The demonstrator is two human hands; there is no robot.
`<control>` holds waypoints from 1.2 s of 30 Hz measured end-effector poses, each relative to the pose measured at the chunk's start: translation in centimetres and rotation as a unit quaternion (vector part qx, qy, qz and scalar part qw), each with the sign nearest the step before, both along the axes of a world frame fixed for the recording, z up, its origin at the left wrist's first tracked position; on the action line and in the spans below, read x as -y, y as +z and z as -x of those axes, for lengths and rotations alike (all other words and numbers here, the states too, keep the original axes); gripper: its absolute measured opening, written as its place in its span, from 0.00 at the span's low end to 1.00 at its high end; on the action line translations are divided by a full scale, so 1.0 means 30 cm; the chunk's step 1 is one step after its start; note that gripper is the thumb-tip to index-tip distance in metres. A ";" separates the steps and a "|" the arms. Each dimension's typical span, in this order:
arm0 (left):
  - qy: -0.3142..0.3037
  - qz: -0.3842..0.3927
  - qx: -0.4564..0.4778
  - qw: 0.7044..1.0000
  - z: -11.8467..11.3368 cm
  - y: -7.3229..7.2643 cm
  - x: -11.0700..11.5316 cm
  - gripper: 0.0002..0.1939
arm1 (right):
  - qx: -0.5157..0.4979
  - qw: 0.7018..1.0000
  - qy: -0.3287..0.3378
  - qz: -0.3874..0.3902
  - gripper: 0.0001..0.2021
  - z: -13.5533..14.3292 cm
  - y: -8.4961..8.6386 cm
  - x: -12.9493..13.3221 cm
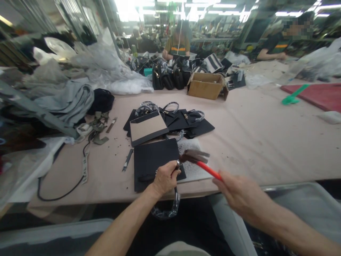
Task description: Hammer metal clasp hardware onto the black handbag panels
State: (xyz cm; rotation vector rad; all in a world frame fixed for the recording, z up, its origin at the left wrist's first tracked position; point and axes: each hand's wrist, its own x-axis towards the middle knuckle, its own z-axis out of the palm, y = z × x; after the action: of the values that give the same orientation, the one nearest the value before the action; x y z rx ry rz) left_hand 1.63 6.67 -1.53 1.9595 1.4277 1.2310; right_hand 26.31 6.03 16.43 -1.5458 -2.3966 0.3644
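A black panel point(156, 156) lies at the table's front edge, partly on a pale speckled slab point(195, 170). My left hand point(166, 176) is closed over its lower right part, pinching a small metal piece point(178, 163). A plastic-wrapped handle point(167, 212) hangs below that hand over the edge. My right hand point(231, 186) grips the red handle of a hammer point(207, 169); the blurred hammer head is just right of my left fingers. Behind are stacked black panels with wrapped handles point(197, 126) and a beige-and-black panel point(149, 128).
On the table point(255, 142) stand a cardboard box point(206, 85) and black bags point(167, 78) at the back. A cutter point(128, 160) and a cable point(62, 197) lie left. A green object point(294, 96) is at right. Two people sit across the table.
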 end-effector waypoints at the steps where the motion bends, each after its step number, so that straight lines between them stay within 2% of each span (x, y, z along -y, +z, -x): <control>1: -0.002 -0.003 0.001 1.000 0.000 0.000 0.000 0.09 | -0.012 1.000 0.002 0.024 0.21 -0.013 -0.015 -0.012; 3: -0.005 -0.010 0.005 1.000 0.000 0.000 0.001 0.09 | -0.068 0.994 -0.018 0.080 0.22 -0.054 -0.047 -0.043; 5: -0.005 -0.011 0.007 1.000 -0.002 0.002 0.002 0.09 | -0.133 0.978 -0.073 0.144 0.23 -0.104 -0.100 -0.080; 7: -0.003 -0.010 0.005 1.000 -0.005 0.005 0.003 0.09 | -0.166 0.954 -0.137 0.207 0.23 -0.153 -0.186 -0.125; 8: 0.000 -0.009 0.003 1.000 -0.007 0.006 0.003 0.08 | -0.163 0.947 -0.172 0.215 0.23 -0.174 -0.238 -0.151; 10: 0.001 -0.008 -0.002 1.000 -0.010 0.008 0.002 0.09 | -0.092 0.961 -0.210 0.153 0.21 -0.205 -0.338 -0.204; 12: 0.001 -0.008 -0.007 1.000 -0.009 0.011 0.001 0.09 | -0.053 0.969 -0.218 0.102 0.17 -0.211 -0.409 -0.247; 14: 0.003 -0.006 -0.008 1.000 -0.005 0.014 0.003 0.08 | -0.051 0.978 -0.197 0.049 0.13 -0.181 -0.443 -0.264; 16: 0.005 -0.002 -0.007 1.000 -0.002 0.019 0.008 0.07 | -0.070 0.987 -0.145 -0.008 0.14 -0.111 -0.453 -0.251; 18: 0.003 0.005 -0.005 1.000 -0.003 0.024 0.014 0.07 | -0.102 0.992 -0.061 -0.040 0.17 -0.009 -0.462 -0.212; 21: 0.000 0.041 0.027 0.999 -0.018 0.035 0.013 0.08 | -0.137 0.984 0.103 -0.042 0.18 0.152 -0.499 -0.139; 23: 0.036 0.088 0.107 0.990 -0.025 0.049 -0.002 0.08 | -0.126 0.980 0.147 -0.045 0.19 0.225 -0.528 -0.101; 24: 0.072 0.113 0.173 0.976 -0.021 0.059 -0.014 0.09 | -0.117 0.981 0.150 -0.044 0.20 0.245 -0.538 -0.089; 26: 0.148 0.153 0.319 0.924 0.016 0.087 -0.039 0.14 | -0.107 0.984 0.141 -0.039 0.21 0.260 -0.544 -0.078; 27: 0.181 0.164 0.375 0.894 0.053 0.102 -0.047 0.17 | -0.105 0.984 0.140 -0.031 0.21 0.259 -0.539 -0.079; 28: 0.201 0.171 0.400 0.878 0.104 0.118 -0.050 0.19 | -0.103 0.984 0.140 -0.022 0.20 0.255 -0.531 -0.082; 30: 0.248 0.179 0.343 0.888 0.240 0.143 -0.034 0.21 | -0.098 0.985 0.141 -0.008 0.19 0.248 -0.511 -0.093; 32: 0.323 0.192 0.175 0.910 0.400 0.155 0.009 0.21 | -0.088 0.986 0.143 -0.001 0.17 0.247 -0.496 -0.105; 33: 0.354 0.219 0.052 0.908 0.478 0.153 0.037 0.19 | -0.082 0.986 0.144 -0.001 0.17 0.250 -0.492 -0.111; 34: 0.381 0.247 -0.071 0.888 0.550 0.146 0.067 0.18 | -0.075 0.986 0.147 -0.003 0.16 0.253 -0.490 -0.117; 36: 0.408 0.299 -0.238 0.829 0.662 0.118 0.124 0.17 | -0.066 0.986 0.155 -0.008 0.15 0.262 -0.492 -0.128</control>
State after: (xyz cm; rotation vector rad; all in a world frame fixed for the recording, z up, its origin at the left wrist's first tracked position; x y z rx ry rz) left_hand -18.24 2.95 2.00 1.2472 2.6749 0.3929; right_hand 18.44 9.88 1.67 -1.1013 -2.5256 0.4906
